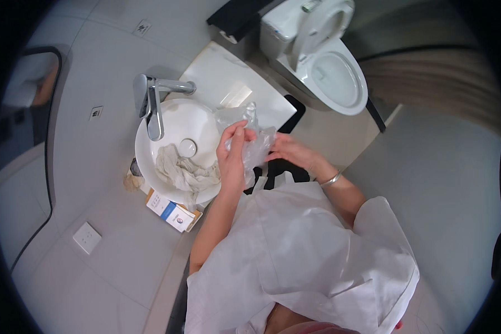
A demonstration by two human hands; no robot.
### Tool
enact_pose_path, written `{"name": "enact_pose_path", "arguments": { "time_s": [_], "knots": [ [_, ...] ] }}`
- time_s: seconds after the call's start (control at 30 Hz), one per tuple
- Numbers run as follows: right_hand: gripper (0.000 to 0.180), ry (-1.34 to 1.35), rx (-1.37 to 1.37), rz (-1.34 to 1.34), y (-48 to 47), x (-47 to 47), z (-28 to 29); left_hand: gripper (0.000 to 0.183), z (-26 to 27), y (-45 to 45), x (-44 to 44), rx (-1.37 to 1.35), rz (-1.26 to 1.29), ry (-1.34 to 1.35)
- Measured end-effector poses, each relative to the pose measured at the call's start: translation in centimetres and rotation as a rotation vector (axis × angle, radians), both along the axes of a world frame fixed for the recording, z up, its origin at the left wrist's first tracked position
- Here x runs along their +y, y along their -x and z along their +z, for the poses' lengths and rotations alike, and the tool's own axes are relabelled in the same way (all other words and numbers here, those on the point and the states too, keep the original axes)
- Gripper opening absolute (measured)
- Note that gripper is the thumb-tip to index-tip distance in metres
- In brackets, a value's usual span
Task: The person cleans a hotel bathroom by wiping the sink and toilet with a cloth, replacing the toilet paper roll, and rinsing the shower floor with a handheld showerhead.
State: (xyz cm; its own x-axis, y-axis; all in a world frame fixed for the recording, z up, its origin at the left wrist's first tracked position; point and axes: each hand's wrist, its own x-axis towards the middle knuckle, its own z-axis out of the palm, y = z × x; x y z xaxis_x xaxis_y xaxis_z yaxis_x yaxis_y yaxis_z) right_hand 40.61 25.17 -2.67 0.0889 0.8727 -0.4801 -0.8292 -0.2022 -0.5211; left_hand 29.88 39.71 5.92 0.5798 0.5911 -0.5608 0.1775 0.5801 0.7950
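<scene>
A crumpled clear plastic bag [259, 146] is in my left hand [232, 156], the fingers and thumb closed over it beside the washbasin's right rim. My right hand [294, 152] is at the bag's right edge. Its fingertips meet or pass behind the plastic, so whether they grip it is unclear. Below and left of the bag is the round white washbasin [177, 112]. A wet, off-white cloth [183, 171] lies bunched in the bowl, next to the round drain cover [188, 148].
A chrome faucet [152, 104] reaches over the basin from the wall side. Boxes [171, 211] sit against the basin's lower left. The white countertop [250, 79] ends in a corner near a toilet [338, 79] with its lid raised. A mirror [23, 125] hangs left.
</scene>
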Motion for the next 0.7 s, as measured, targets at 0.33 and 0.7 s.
{"name": "enact_pose_path", "arguments": {
  "time_s": [0.33, 0.7],
  "knots": [
    [0.017, 0.447, -0.46, -0.641, 6.3, -9.9, 3.1, 0.03, -3.5, 8.4, -3.4, 0.079, -0.492, -0.208],
    [0.028, 0.621, -0.519, -0.816, 10.9, -15.4, 8.5, 0.047, -1.6, 11.0, -9.5, -0.185, -0.893, -0.235]
  ]
}}
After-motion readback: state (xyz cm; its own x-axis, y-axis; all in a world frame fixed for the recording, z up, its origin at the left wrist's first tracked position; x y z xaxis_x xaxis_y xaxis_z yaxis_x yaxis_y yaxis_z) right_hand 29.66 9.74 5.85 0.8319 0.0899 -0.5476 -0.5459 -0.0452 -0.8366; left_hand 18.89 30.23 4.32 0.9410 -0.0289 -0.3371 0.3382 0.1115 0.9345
